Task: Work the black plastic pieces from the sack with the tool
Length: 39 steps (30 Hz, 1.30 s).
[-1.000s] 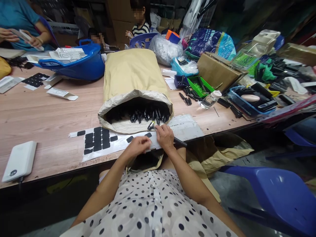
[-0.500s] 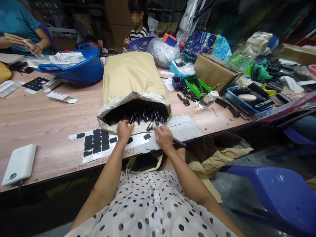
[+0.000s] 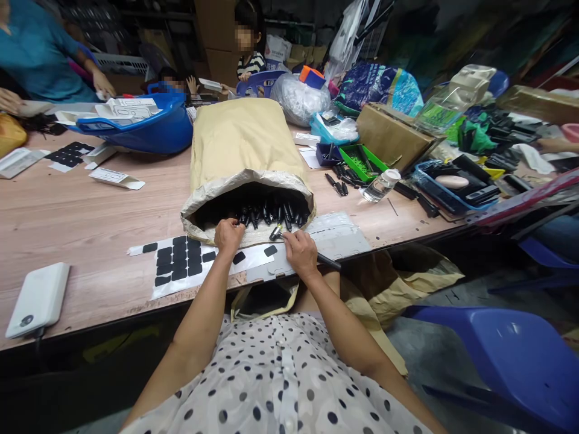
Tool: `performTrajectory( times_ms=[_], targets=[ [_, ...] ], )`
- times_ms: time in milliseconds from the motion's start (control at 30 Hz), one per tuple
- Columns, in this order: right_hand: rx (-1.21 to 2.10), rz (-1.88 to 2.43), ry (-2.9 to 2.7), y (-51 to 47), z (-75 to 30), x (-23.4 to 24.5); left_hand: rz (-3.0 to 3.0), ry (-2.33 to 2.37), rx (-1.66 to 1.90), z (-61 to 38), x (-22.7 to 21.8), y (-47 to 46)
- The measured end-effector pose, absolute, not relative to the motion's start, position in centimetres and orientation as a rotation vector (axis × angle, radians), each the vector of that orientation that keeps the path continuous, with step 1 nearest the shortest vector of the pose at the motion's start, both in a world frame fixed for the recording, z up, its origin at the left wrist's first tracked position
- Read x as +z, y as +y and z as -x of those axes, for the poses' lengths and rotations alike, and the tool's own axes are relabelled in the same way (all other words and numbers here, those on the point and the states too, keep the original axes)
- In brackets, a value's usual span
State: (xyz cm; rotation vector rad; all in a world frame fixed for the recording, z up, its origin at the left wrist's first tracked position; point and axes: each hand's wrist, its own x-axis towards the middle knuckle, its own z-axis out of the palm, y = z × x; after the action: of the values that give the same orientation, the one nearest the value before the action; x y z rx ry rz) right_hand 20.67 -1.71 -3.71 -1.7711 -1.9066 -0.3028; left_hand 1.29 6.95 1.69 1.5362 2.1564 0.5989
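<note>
A large tan paper sack [image 3: 244, 138] lies on the table with its mouth toward me. Several slim black parts [image 3: 266, 214] show inside its opening. My left hand [image 3: 229, 236] is at the lower lip of the mouth, fingers closed beside the nearest black parts; what they pinch is hidden. My right hand [image 3: 301, 250] is closed around a black rod with a shiny metal end [image 3: 275, 232]; its dark tail sticks out to the right beneath the hand. Under my hands lies a white sheet with black rounded stickers [image 3: 180, 258], partly on grey cardboard [image 3: 339, 235].
A white power bank [image 3: 38, 299] with a cable lies at left. Behind it are a blue basin [image 3: 136, 135] of white boxes and a co-worker in teal [image 3: 45, 54]. At right stand a green tray [image 3: 362, 163], a clear bottle [image 3: 381, 185] and a blue basket [image 3: 452, 196].
My hands keep nearly the same place and grip. The view has shifted slightly. At left the co-worker's hands have moved apart, one now reaching toward the blue basin.
</note>
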Motion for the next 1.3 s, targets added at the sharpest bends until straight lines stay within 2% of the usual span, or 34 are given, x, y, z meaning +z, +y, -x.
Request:
performTrajectory(
  times_ms=[300, 633, 1000, 1300],
  targets=[
    [-0.282, 1.783, -1.892, -1.8, -20.5, -3.7, -1.778, 2.048, 0.576, 1.0, 1.3, 3.3],
    [-0.324, 1.803, -1.888, -1.8, -20.5, -3.7, -1.8, 1.693, 0.607, 0.8, 0.7, -0.5],
    [-0.24, 1.825, -1.896, -1.8, -20.5, -3.4, -1.856, 1.827, 0.567, -0.6, 0.8, -1.5],
    [0.002, 1.668, -1.76, -2.7, -20.1, -1.7, -1.794, 1.878, 0.514, -1.7, 1.6, -1.3]
  ],
)
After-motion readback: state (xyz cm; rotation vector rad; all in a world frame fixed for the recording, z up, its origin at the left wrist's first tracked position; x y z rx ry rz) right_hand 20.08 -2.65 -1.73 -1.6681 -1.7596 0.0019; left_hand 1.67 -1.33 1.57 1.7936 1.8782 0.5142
